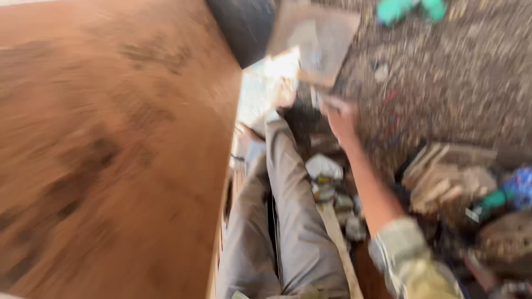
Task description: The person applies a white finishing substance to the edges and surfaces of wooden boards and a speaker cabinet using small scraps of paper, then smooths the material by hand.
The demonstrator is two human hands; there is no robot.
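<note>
The view is heavily motion-blurred. My right hand reaches down toward the gravelly ground, my bare forearm running back to a rolled-up pale sleeve. The hand sits just below a flat square brownish board, and the blur hides whether it grips the board's lower edge. My left hand is out of sight. My legs in grey trousers stretch forward beside a large reddish-brown wooden panel.
A dark rounded object lies past the panel's far corner. Stacked wood offcuts, a green-handled tool and a blue item clutter the right. Green objects lie at the top. A wooden strip and small debris lie beside my legs.
</note>
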